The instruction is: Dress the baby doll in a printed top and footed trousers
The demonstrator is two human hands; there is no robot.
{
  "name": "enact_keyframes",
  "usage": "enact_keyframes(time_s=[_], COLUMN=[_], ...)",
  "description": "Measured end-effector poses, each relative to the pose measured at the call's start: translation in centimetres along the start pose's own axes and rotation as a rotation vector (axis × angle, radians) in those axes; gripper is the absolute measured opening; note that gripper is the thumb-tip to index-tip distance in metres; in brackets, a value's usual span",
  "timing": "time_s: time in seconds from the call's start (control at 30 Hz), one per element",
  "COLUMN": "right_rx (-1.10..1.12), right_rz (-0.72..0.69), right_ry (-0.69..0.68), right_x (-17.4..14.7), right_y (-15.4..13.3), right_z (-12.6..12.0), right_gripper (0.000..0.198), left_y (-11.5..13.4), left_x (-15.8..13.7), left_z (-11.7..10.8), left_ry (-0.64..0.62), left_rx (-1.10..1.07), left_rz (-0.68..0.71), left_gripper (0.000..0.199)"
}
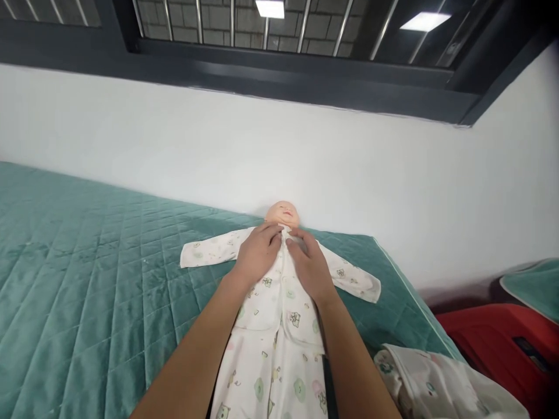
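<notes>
A baby doll (282,214) lies on its back, its head close to the wall. It wears a white printed baby jacket (262,302) with both sleeves spread out sideways, and matching baby trousers (271,372) below. At the jacket's collar, just under the doll's chin, my left hand (261,251) has its fingers closed on the left front edge. Opposite it, my right hand (309,262) pinches the other front edge near the neck between thumb and fingers. My fingers partly cover the top of the front opening; any fastener there is too small to make out.
Under the doll is a green quilted bed cover (109,279). Folded printed baby clothes (449,384) lie at the lower right, with a red plastic object (493,331) beyond. A white wall (209,145) and a dark-framed barred window (262,73) are behind the bed.
</notes>
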State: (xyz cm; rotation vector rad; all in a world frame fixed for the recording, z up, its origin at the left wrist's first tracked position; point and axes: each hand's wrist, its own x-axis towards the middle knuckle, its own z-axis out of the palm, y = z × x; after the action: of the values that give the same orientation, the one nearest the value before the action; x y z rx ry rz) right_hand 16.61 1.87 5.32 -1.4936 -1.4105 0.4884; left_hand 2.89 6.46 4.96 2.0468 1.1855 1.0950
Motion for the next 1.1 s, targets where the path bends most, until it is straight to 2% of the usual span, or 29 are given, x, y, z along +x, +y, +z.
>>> enact_keyframes(time_s=[0.3, 0.57, 0.7, 0.83, 1.1], right_rx=[-0.015, -0.109, -0.047, 0.067, 0.231], right_rz=[-0.059, -0.076, -0.056, 0.042, 0.001], right_ry=[-0.028, -0.128, -0.07, 0.028, 0.084], right_x=[0.1, 0.5, 0.4, 0.0, -1.2], right_y=[0.2, 0.7, 0.7, 0.7, 1.1], right_z=[0.0, 0.1, 0.3, 0.3, 0.2], right_gripper=[0.026, 0.037, 0.034, 0.033, 0.026], left_y=[0.0, -0.2, -0.1, 0.2, 1.0], left_x=[-0.1, 0.0, 0.0, -0.3, -1.2], left_z=[-0.1, -0.1, -0.2, -0.4, -1.7], left_ry=[-0.008, -0.017, 0.011, 0.039, -0.086], left_rx=[0.007, -0.006, -0.054, -0.114, -0.144], left_rz=[0.016, 0.057, 0.063, 0.055, 0.06], left_gripper=[0.038, 0.039, 0.036, 0.026, 0.019])
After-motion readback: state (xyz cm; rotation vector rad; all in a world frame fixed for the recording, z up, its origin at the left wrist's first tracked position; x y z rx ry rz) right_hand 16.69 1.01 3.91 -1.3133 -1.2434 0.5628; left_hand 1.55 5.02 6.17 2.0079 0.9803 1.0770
